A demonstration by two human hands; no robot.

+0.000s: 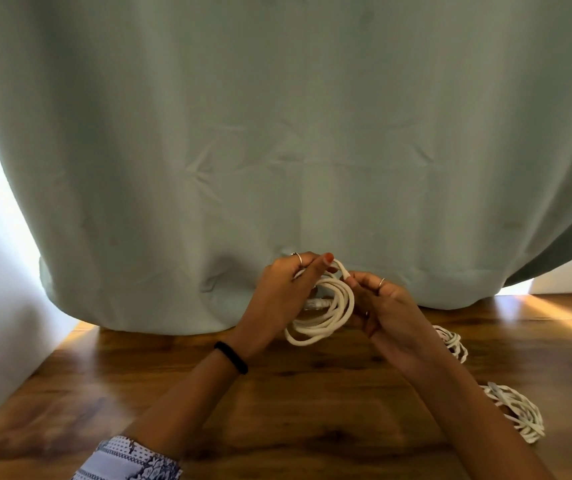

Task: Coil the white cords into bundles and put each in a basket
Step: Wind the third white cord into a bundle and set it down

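A coiled white cord [326,315] hangs in several loops above the wooden table [277,403], between both hands. My left hand [282,294] grips the top of the coil, thumb raised. My right hand [386,306] pinches the cord's free end near the top of the loops. A plug end shows inside the coil. Two more white cord bundles lie on the table to the right: one [452,342] partly hidden behind my right forearm, another [516,412] nearer the front. No basket is in view.
A pale green curtain [277,150] hangs right behind the table's far edge, its hem just behind my hands. A white wall runs along the left side. Sunlight falls on the table's far right corner.
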